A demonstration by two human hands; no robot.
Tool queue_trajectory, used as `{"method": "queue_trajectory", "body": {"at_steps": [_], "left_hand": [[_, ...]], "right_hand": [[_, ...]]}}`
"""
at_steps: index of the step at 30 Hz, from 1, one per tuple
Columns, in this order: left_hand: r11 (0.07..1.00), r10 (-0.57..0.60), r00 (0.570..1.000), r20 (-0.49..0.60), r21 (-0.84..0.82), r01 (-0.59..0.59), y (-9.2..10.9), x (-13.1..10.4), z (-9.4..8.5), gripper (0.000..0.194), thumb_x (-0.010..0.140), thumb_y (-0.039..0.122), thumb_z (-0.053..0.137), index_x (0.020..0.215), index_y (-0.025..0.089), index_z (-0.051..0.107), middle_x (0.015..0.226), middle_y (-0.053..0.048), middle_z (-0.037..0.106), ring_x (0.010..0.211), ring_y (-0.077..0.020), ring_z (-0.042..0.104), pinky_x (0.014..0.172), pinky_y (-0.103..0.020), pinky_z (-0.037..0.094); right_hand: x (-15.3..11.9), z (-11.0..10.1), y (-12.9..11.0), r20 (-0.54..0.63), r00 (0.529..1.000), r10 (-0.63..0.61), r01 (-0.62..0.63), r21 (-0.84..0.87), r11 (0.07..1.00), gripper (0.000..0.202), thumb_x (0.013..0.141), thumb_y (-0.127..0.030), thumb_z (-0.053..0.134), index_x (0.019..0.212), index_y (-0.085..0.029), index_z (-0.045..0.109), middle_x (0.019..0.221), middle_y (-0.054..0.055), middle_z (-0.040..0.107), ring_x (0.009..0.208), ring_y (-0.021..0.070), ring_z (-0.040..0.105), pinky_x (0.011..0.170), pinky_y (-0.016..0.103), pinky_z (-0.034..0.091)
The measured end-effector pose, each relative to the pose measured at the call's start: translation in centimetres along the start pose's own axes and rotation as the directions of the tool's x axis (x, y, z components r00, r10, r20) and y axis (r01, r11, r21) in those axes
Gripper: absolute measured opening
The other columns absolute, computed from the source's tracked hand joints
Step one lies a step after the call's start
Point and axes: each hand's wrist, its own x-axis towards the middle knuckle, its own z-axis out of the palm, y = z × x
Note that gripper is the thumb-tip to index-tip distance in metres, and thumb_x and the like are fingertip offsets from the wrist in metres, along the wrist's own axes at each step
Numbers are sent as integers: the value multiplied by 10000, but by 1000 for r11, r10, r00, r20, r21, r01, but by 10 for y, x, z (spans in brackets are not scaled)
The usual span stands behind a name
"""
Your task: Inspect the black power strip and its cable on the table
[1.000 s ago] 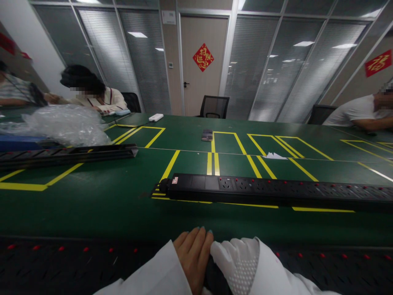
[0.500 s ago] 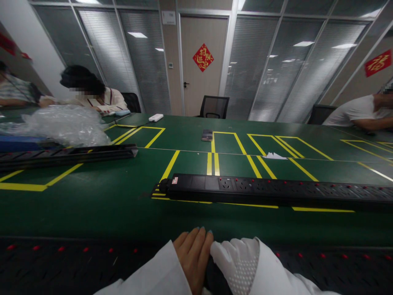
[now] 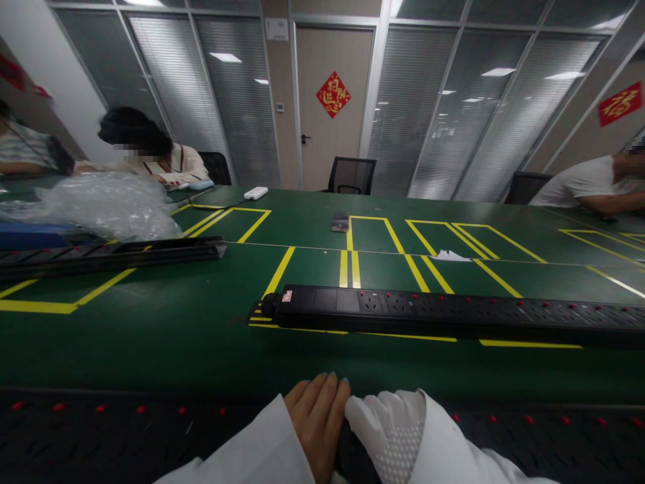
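Observation:
My left hand (image 3: 318, 415) is bare, its fingers stretched out side by side over the near black power strip (image 3: 121, 437). Beside it, my right hand (image 3: 390, 430) wears a white glove with dotted grip; its fingers are curled, and anything beneath them is hidden. The two hands touch at the fingertips. Between the wrists shows a dark patch I cannot make out. Red switches line the near strip on both sides of my hands. A second black power strip (image 3: 428, 312) lies farther out on the green table (image 3: 191, 349), with a small label at its left end.
Clear plastic wrap (image 3: 108, 205) and long black casings (image 3: 125, 257) lie at left. A phone-like dark object (image 3: 340, 222), a white device (image 3: 256, 193) and a torn paper scrap (image 3: 451, 256) rest farther back. Yellow tape marks the tabletop. Other people sit at the far side.

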Motion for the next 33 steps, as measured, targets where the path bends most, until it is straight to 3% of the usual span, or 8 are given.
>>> {"method": "queue_trajectory", "body": {"at_steps": [4, 10, 19, 27, 33], "left_hand": [[1000, 9, 1000, 2, 10, -9, -1, 0, -1, 339, 934, 71, 247, 1114, 121, 530, 1032, -71, 676, 933, -191, 645, 727, -313, 534], [1000, -1, 1000, 15, 15, 1, 0, -2, 2, 379, 954, 95, 200, 1111, 134, 542, 1037, -64, 676, 942, -186, 642, 730, -309, 533], [1000, -1, 1000, -1, -6, 1, 0, -2, 2, 376, 956, 104, 208, 1116, 128, 548, 1042, -74, 673, 945, -195, 640, 736, -312, 532], [999, -21, 1000, -8, -25, 21, 2, 0, 0, 368, 959, 95, 204, 1105, 119, 542, 1032, -77, 676, 944, -199, 641, 743, -322, 529], [1000, -12, 999, -33, -5, 11, 1, 2, -2, 364, 963, 94, 194, 1088, 129, 535, 1014, -51, 684, 920, -179, 648, 718, -304, 532]], "right_hand": [[-6, -7, 8, -12, 999, 36, -36, -23, 999, 220, 887, -243, 411, 768, -216, 594, 637, 26, 613, 602, 164, 604, 540, 258, 436], [-4, -2, 7, -18, 999, 43, -44, -45, 998, 215, 893, -218, 410, 792, -219, 599, 663, 24, 615, 656, 163, 612, 571, 247, 447], [-9, 1, 8, 35, 999, 14, -13, -32, 999, 277, 909, -414, 483, 1004, -171, 576, 935, 39, 603, 759, 132, 576, 666, 309, 493], [-5, 0, 8, 58, 998, -30, 28, 27, 999, 339, 906, -490, 445, 857, -198, 610, 742, 18, 616, 869, 166, 595, 762, 299, 486], [-10, -9, 14, 70, 997, -21, 18, 40, 999, 353, 900, -475, 478, 1007, -153, 576, 891, 33, 608, 718, 128, 582, 664, 320, 496]]}}
